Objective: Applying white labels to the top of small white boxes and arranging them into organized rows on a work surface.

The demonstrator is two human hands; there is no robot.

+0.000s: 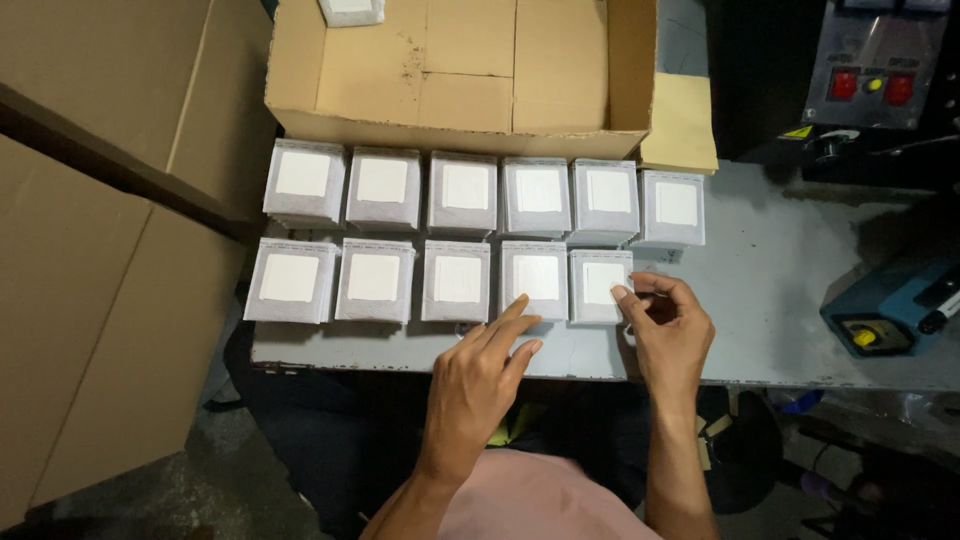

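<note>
Lining the table's (pixel 780 290) near edge, your small white boxes (pixel 458 281) sit in two tight rows. Your left hand (pixel 482 380), fingers loose, touches the fourth front box (pixel 534 279); your right hand (pixel 668 325) pinches the fifth box (pixel 601 285). Bare tabletop lies rightward. A carton (pixel 460 120) behind is cut off.

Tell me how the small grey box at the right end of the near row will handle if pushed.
The small grey box looks like thin card, so probably light and easily dented. Its flat base on the smooth grey table suggests sliding, not rolling. The right hand touches its edge; the left hand rests nearby.
</note>
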